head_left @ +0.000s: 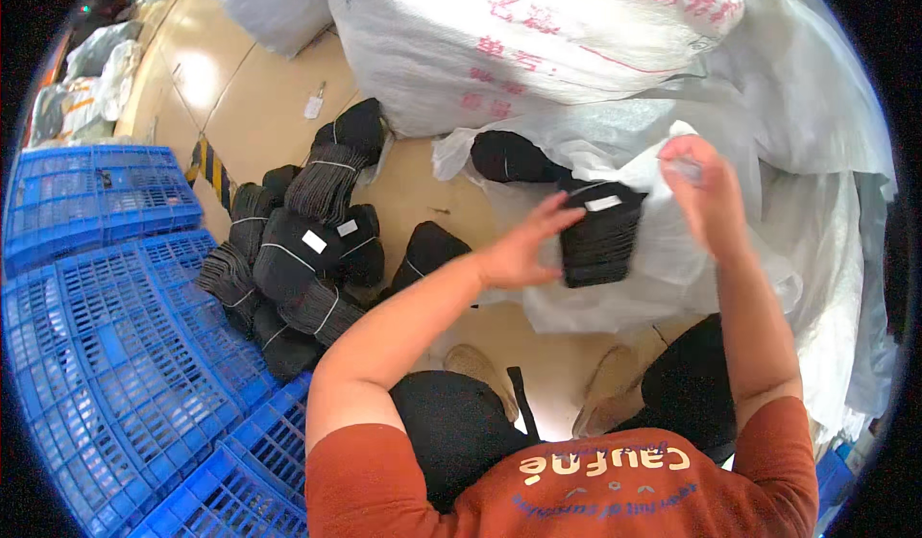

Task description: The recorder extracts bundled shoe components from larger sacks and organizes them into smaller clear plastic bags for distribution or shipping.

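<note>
A tied bundle of black, ribbed fabric pieces point(602, 245) with a white label lies on a white plastic sack point(663, 269) in front of me. Beside its left edge is my left hand point(523, 250), fingers apart; whether the fingertips touch it is unclear. My right hand point(708, 197) is raised to the right of the bundle, its fingers pinching a fold of the white plastic. Another black bundle point(516, 158) rests at the sack's far left, partly behind the labelled one.
Several black and grey tied bundles point(288, 250) are heaped on the tiled floor to my left, with one bundle point(429, 253) nearer my left forearm. Blue plastic crates point(115, 346) line the left side. A large, full white woven sack point(538, 38) stands at the back.
</note>
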The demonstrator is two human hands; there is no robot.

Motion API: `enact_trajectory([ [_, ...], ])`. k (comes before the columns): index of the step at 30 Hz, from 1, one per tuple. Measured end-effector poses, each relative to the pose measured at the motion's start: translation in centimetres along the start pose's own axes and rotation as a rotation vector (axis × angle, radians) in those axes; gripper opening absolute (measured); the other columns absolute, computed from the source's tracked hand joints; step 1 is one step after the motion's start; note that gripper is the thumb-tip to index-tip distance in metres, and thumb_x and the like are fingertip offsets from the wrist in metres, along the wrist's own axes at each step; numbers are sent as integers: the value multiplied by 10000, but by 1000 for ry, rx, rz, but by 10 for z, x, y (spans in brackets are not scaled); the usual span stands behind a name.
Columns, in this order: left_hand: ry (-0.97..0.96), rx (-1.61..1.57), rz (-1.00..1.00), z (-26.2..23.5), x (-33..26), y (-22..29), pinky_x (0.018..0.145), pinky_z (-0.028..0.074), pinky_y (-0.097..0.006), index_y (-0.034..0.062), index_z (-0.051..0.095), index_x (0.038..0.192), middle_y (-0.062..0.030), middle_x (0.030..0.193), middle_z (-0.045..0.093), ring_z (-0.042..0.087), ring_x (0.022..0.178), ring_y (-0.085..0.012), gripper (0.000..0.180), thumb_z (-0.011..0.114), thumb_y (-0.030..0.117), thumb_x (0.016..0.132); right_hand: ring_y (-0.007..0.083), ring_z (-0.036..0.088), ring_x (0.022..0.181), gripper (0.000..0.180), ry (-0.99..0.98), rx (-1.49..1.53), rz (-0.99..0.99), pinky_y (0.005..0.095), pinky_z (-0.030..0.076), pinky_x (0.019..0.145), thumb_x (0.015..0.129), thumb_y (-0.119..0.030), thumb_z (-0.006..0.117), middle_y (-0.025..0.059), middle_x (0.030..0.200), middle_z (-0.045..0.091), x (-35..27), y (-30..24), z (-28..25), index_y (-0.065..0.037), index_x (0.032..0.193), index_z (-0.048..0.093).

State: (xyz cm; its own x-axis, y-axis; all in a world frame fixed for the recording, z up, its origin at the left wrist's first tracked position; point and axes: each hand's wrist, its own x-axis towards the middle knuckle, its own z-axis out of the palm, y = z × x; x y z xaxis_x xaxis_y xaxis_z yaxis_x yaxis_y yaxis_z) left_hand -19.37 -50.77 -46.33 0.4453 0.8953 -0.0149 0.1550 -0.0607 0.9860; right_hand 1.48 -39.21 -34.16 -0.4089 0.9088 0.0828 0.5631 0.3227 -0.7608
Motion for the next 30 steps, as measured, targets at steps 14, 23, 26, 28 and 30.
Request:
enact_trajectory([
  [14, 173, 159, -950, -74, -110, -100, 948, 347, -339, -4, 248, 1294, -189, 1254, 402, 404, 1158, -276, 1042, 827, 288, 478, 108, 520, 733, 253, -149, 821, 235, 219, 440, 612, 664, 4, 570, 21, 859, 486, 9, 4, -77, -56, 902, 505],
  [23, 318, -409, -898, -54, -132, -110, 949, 344, -349, 13, 249, 1306, -143, 1249, 411, 421, 1132, -249, 907, 765, 104, 565, 347, 525, 975, 322, -303, -300, -657, 506, 293, 959, 748, -103, 533, 182, 983, 565, -62, -34, 66, -115, 1070, 557],
  [26, 260, -522, -858, -66, -126, -100, 949, 342, -351, 19, 285, 1295, -120, 1230, 436, 436, 1117, -238, 818, 723, 63, 606, 294, 566, 911, 422, -489, -1060, -226, 470, 309, 939, 804, -112, 445, 205, 992, 570, -54, 67, 88, -145, 1225, 424],
  [28, 215, -596, -848, -83, -137, -110, 937, 353, -346, 31, 353, 1260, -93, 1181, 486, 465, 1085, -223, 711, 688, 51, 633, 290, 594, 803, 347, -602, -1096, 98, 443, 334, 870, 735, -73, 478, 121, 790, 626, -46, 92, 84, -140, 1067, 552],
  [30, 191, -685, -845, -98, -119, -85, 934, 358, -350, 35, 363, 1253, -92, 1164, 503, 471, 1078, -217, 697, 684, 64, 636, 296, 594, 754, 212, -1019, -1140, -1, 417, 342, 836, 701, -51, 504, 76, 735, 627, -39, 58, 53, -151, 823, 647],
])
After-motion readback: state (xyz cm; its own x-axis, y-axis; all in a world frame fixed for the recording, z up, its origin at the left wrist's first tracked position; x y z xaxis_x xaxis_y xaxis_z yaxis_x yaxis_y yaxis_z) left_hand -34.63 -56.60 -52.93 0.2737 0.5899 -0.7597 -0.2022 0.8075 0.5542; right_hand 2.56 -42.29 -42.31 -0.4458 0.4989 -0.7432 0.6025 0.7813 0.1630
